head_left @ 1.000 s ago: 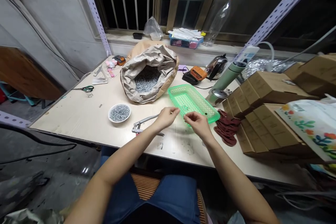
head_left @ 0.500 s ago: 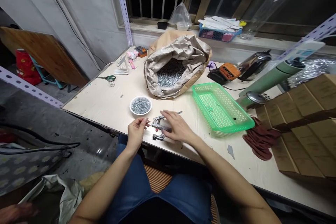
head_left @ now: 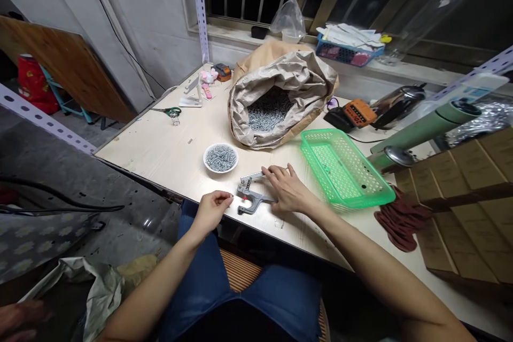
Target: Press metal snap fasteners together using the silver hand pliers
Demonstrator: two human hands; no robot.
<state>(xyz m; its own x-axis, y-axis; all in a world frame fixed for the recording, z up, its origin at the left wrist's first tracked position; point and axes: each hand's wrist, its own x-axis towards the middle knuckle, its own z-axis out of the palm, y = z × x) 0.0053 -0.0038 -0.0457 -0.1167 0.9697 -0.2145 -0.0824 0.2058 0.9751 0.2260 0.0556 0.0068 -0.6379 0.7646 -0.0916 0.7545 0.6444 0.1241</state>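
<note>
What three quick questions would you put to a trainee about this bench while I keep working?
1. Which hand rests on the grey metal plier-like hand tool?
2. True or false: the round white bowl stands apart from the perforated bright-green plastic basket.
3. What does the open brown paper sack hold?

Key: 1. The right hand. 2. True. 3. Silver screws.

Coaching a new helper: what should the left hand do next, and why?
Probably the left hand should reach for the white bowl of screws: the right hand lies on the metal hand press, and the bowl sits just beyond the left hand.
</note>
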